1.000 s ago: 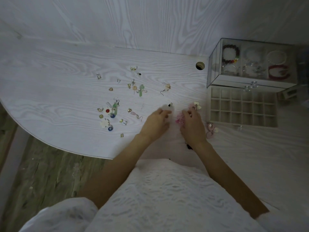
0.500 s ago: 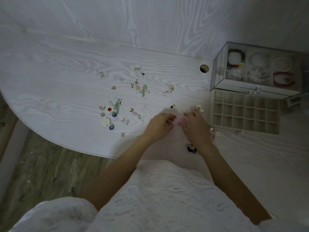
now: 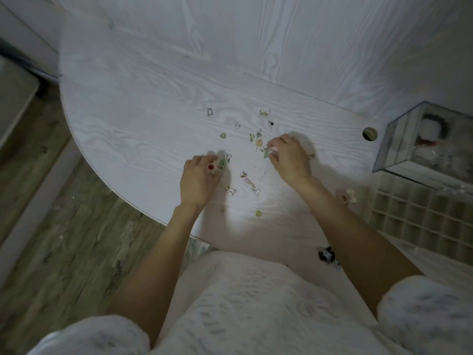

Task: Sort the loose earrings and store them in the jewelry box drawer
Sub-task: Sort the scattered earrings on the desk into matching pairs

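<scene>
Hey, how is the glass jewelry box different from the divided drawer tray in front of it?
The clear glass jewelry box is a closed case with bracelets showing dimly inside; the beige divided drawer tray lies open on top. The box interior shows no fine grid; the tray is split into many small square cells, which look empty. Both sit on the white wood-grain table.

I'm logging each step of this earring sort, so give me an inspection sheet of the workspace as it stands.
Surface: pale wood-grain table with a rounded front edge and a round hole near the back.
Job's things: loose earrings scattered mid-table; glass jewelry box at right; its gridded drawer pulled out, compartments look unfilled.
Clutter: pink bow piece by the drawer; dark item at the near edge.
Hands: left hand at a green earring; right hand at a second green earring; grip unclear in the blur.
Cables: nothing seen.
Surroundings: wood-look floor at left, panelled wall behind.
</scene>
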